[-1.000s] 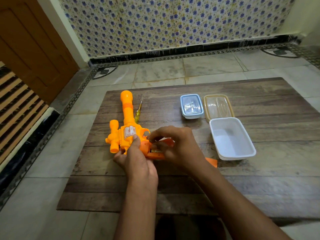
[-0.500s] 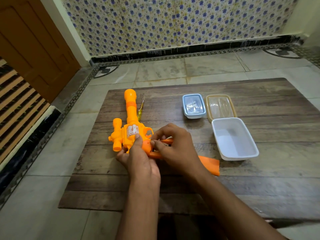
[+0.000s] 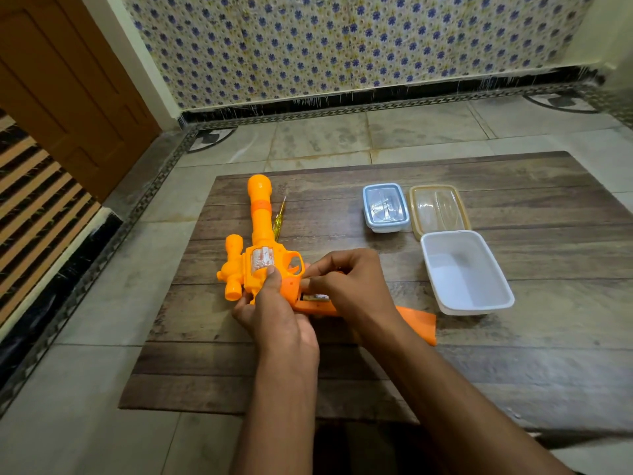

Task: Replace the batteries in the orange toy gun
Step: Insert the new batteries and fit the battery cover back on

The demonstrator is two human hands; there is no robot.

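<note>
While the left hand wraps its fingers round the body of the orange toy gun, thumb pressed on a worn, unreadable sticker, the right hand curls over the grip section and pinches at a battery lying in the opened compartment. The gun lies on the wooden board, barrel pointing away from the person. Its stock is partly hidden under the right wrist. The battery's print is too small to read. Beside the barrel, a yellow screwdriver is half hidden. Right of the gun sit a lidded box, a loose lid and a white tub.
</note>
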